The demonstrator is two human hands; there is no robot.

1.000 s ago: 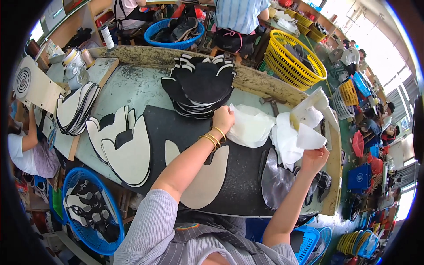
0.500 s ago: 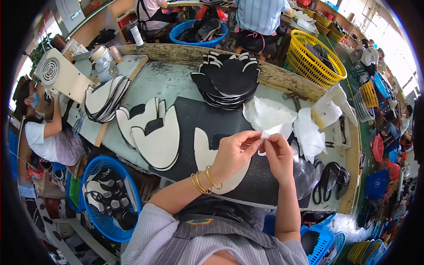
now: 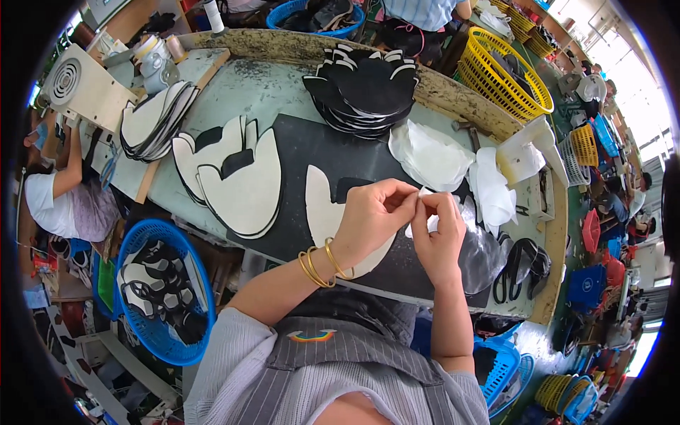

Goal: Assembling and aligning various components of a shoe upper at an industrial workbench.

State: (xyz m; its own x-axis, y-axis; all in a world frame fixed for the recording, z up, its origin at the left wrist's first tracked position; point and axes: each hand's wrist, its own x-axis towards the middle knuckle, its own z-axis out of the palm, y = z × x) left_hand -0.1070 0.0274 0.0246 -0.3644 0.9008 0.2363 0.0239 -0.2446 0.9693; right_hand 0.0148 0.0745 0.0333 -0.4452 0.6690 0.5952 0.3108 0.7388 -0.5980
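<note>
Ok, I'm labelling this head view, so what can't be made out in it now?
- Pinched white sheet: head view, mostly hidden by the left hand and right hand.
- Pale cut piece: head view, middle covered by the left hand.
- Far blue basket: head view, cut off by top edge.

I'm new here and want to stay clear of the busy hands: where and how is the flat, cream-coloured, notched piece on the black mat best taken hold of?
The flat, cream-coloured, notched piece is probably best pinched by the edge of its left lobe, coming from the left: it lies on the black mat, that edge is bare, and the left hand hides much of its right side.
</note>
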